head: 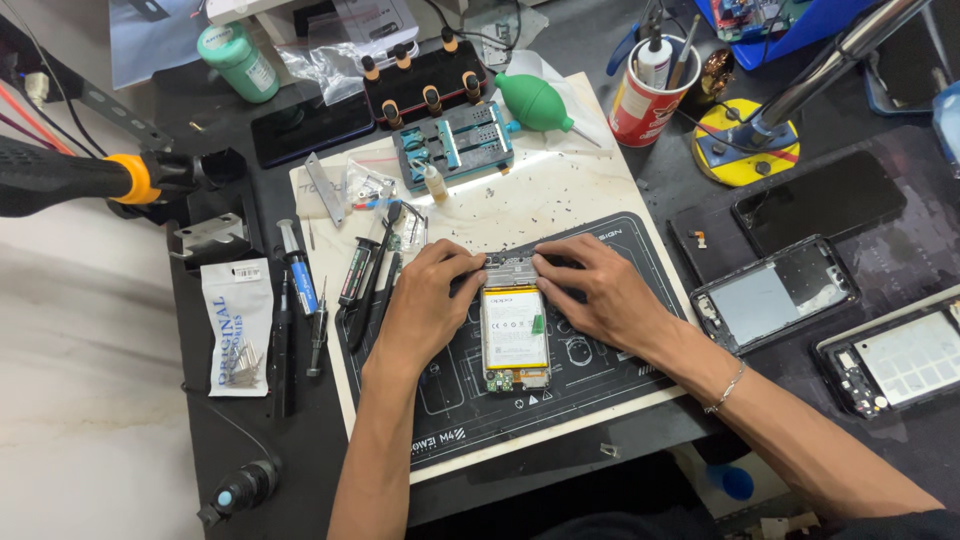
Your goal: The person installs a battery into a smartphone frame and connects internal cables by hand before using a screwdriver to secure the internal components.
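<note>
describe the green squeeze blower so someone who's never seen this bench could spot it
Start at the black work mat where both hands press on an opened phone, then look straight up past the white board to its top edge. The blower lies there beside a blue-grey clamp jig; it is the only green rubber bulb with a thin pointed nozzle.

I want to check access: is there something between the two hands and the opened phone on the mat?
Nothing visible. The left hand and the right hand already touch the top end of the opened phone from both sides on the black work mat.
</note>
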